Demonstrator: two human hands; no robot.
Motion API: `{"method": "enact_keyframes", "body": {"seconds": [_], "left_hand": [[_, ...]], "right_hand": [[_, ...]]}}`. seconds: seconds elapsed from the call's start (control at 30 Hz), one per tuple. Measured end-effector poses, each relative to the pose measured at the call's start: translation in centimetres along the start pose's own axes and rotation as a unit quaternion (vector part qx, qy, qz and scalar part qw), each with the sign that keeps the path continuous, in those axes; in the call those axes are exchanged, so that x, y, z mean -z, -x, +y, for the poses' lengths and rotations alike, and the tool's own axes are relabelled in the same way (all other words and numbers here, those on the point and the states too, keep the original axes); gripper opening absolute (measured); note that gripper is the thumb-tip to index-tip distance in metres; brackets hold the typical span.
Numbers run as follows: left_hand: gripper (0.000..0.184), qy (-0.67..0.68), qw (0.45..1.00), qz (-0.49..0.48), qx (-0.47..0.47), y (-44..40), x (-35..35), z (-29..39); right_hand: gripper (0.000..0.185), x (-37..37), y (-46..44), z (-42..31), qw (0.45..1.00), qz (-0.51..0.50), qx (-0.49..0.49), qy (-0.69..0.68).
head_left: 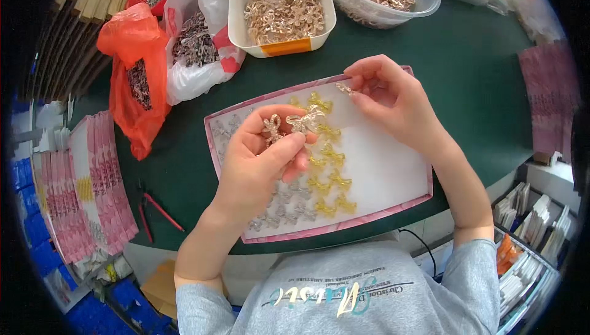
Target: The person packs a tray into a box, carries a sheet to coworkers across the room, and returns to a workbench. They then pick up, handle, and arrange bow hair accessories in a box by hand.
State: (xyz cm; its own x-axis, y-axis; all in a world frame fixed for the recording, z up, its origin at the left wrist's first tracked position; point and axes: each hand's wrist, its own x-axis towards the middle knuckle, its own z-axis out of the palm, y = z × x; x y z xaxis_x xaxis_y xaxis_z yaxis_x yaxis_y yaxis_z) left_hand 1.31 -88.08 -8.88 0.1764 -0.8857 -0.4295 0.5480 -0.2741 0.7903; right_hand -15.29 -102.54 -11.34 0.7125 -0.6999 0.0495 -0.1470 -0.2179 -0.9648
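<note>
My left hand (255, 154) is closed over the left part of a shallow pink-edged box (393, 210). It grips a few shiny, champagne-coloured bow-shaped pieces (302, 121) between thumb and fingers. My right hand (399, 105), above the box's far right edge, pinches one small champagne-coloured piece (345, 89) at its fingertips; its full shape is hard to see. Inside the box lie yellow bow-shaped pieces (332, 154) in rows on a white surface. Clear or silvery bows (289, 205) lie left of them, partly hidden by my left hand.
A white tub (235, 12) and a round clear tub (424, 4) hold many champagne-coloured pieces. Red bag (147, 129) and white bag (209, 80) hold dark metal parts. Red-handled pliers (163, 212) lie left of the box. Pink stacks (101, 187) stand at both sides.
</note>
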Motion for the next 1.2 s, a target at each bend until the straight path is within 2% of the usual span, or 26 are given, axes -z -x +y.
{"method": "enact_keyframes", "body": {"seconds": [0.03, 0.13, 0.2, 0.23, 0.33, 0.43, 0.53, 0.6, 0.73, 0.87, 1.0, 1.13, 1.2], "left_hand": [[0.026, 0.006, 1.000, -0.006, -0.007, 0.0, 0.1, 0.1], [0.026, 0.012, 1.000, -0.017, -0.019, 0.1, 0.3, 0.1], [0.026, -0.006, 1.000, -0.018, -0.020, 0.2, 0.1, 0.3], [0.026, -0.011, 1.000, -0.015, -0.021, 0.2, 0.0, 0.2], [0.026, -0.031, 0.999, -0.011, -0.021, 0.3, -0.4, 0.1], [0.025, -0.041, 0.998, -0.034, -0.017, 0.5, -0.9, 0.3], [0.025, -0.040, 0.998, -0.048, -0.012, 0.7, -2.2, 0.9], [0.025, -0.020, 0.997, -0.080, -0.014, 0.5, -3.1, 1.1], [0.026, -0.018, 0.994, -0.105, -0.021, 0.4, -4.8, 1.6], [0.027, 0.002, 0.994, -0.099, -0.047, 0.1, -5.2, 2.0], [0.034, 0.004, 0.994, -0.078, -0.078, -0.2, -5.1, 2.3], [0.035, -0.036, 0.990, -0.066, -0.120, -0.6, -4.3, 2.2], [0.035, -0.056, 0.992, -0.039, -0.110, -0.2, -3.9, 1.5]], "right_hand": [[0.022, 0.3, 0.1, -0.1, 0.999, 0.000, -0.005, -0.032], [0.024, 3.0, 1.3, -1.3, 0.996, 0.080, -0.025, 0.019], [0.024, 5.8, 3.4, -0.7, 0.970, 0.175, 0.032, 0.163], [0.024, 6.8, 4.1, -0.2, 0.951, 0.182, 0.036, 0.247], [0.024, 8.4, 6.3, 1.8, 0.911, 0.164, 0.027, 0.378], [0.027, 8.5, 7.0, 1.4, 0.882, 0.153, 0.046, 0.443], [0.031, 7.4, 6.3, -1.1, 0.940, 0.146, 0.111, 0.288], [0.034, 5.8, 5.4, -3.0, 0.984, 0.083, 0.107, 0.115], [0.037, 3.3, 3.4, -5.2, 0.994, -0.044, 0.069, -0.071], [0.024, 2.6, 2.0, -5.5, 0.987, -0.070, 0.102, -0.102], [0.021, 2.3, 1.6, -6.0, 0.983, -0.061, 0.041, -0.165], [0.021, 2.1, 1.6, -6.1, 0.986, -0.044, 0.035, -0.157], [0.021, 1.5, 2.2, -5.8, 0.989, -0.029, 0.037, -0.143]]}}
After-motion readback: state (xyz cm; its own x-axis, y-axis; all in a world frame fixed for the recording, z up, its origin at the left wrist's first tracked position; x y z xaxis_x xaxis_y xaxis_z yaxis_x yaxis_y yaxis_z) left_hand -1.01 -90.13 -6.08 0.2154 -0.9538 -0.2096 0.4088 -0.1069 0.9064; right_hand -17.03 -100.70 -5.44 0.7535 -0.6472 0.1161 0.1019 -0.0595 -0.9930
